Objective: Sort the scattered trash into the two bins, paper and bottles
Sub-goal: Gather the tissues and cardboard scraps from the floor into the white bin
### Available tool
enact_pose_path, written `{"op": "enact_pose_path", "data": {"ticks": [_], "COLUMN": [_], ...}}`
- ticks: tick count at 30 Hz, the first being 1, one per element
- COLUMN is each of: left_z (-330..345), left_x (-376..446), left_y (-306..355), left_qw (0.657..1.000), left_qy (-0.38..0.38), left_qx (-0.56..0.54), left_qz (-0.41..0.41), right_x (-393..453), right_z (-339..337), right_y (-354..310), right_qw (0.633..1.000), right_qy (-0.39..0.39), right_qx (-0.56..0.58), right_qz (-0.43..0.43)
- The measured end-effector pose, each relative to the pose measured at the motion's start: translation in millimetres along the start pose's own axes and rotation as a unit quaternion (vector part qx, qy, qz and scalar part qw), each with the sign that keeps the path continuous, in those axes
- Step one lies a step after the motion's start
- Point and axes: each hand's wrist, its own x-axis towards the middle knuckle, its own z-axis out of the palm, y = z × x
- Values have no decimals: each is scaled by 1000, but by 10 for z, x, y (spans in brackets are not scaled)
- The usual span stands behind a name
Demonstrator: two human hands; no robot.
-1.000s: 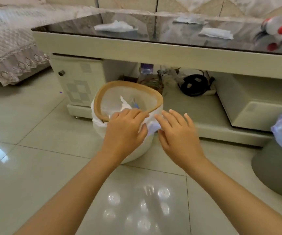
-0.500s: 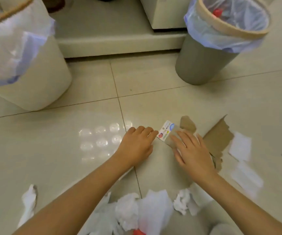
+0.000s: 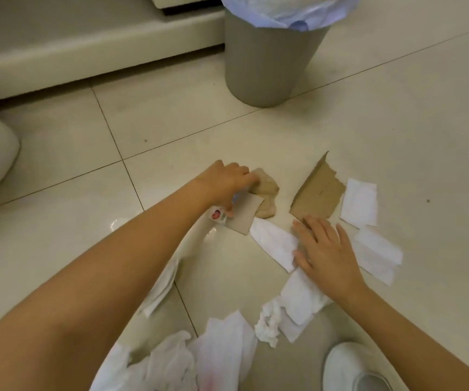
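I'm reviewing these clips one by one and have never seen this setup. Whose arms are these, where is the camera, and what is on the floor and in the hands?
There is no machine: a person wears a wide-angle camera on the head, looking down at their own bare arms. The left hand grips torn brown cardboard pieces, one with a printed label. The right hand lies flat, fingers straight, on a white tissue beside a larger cardboard scrap. More white tissues lie scattered on the tiled floor. A grey bin with a plastic liner stands further off; a white shoe shows at the bottom.
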Motion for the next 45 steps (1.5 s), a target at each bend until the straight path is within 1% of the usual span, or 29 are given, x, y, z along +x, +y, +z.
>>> {"op": "enact_pose_path", "data": {"ticks": [4, 7, 8, 10, 12, 15, 16, 18, 20, 21, 24, 25, 27, 29, 30, 32, 34, 36, 38, 41, 43, 45], "left_z": [124, 158, 138, 39, -61, -77, -50, -14, -22, -34, -45, -29, -1, 34, 60, 115, 153, 186, 212, 224, 203, 163], "left_x": [78, 49, 47, 83, 172, 344, 401, 492, 547, 565, 559, 549, 506, 441, 395, 266, 118, -27, -154, -361, -539, -743], "left_y": [64, 61, 62, 72, 113, 196, 205, 203, 183, 180, 175, 163, 125, 48, -1, -84, -124, -128, -113, -107, -125, -174], "left_qw": [999, 1000, 999, 996, 990, 984, 983, 988, 996, 997, 998, 998, 992, 968, 946, 896, 848, 798, 763, 733, 698, 662], "left_qy": [14, 11, 29, 87, 136, 165, 161, 118, 65, 54, 56, 56, 56, 51, 47, 50, 62, 82, 116, 175, 209, 247], "left_qx": [-25, -8, -5, -25, -36, 27, 46, 63, 40, 28, 11, -11, -102, -225, -294, -415, -498, -565, -599, -612, -636, -651], "left_qz": [-18, -21, -19, -18, 0, 64, 80, 75, 51, 44, 24, 7, -45, -103, -126, -153, -170, -191, -213, -238, -255, -276], "right_x": [29, 35, 37, 50, 64, 78, 82, 104, 174, 235, 498, 594, 766, 917, 988, 1135, 1272, 1360, 1388, 1380, 1365, 1347], "right_z": [59, 98, 114, 148, 172, 173, 166, 143, 112, 90, 4, -25, -90, -157, -180, -195, -178, -173, -198, -327, -515, -753], "right_y": [92, 147, 159, 184, 215, 265, 286, 347, 440, 495, 636, 676, 735, 766, 767, 752, 722, 668, 612, 549, 498, 387], "right_qw": [1000, 1000, 999, 999, 998, 997, 996, 995, 995, 994, 992, 992, 992, 991, 990, 984, 976, 973, 973, 975, 977, 982], "right_qy": [6, 20, 25, 36, 46, 53, 55, 59, 61, 61, 72, 80, 82, 76, 75, 77, 69, 55, 57, 74, 74, 58], "right_qx": [10, 15, 15, 18, 25, 37, 44, 61, 77, 88, 101, 95, 74, 44, 30, -5, -47, -63, -56, -26, 35, 115], "right_qz": [16, 14, 15, 24, 35, 44, 45, 44, 34, 29, -7, -26, -64, -99, -117, -158, -199, -216, -215, -208, -195, -139]}}
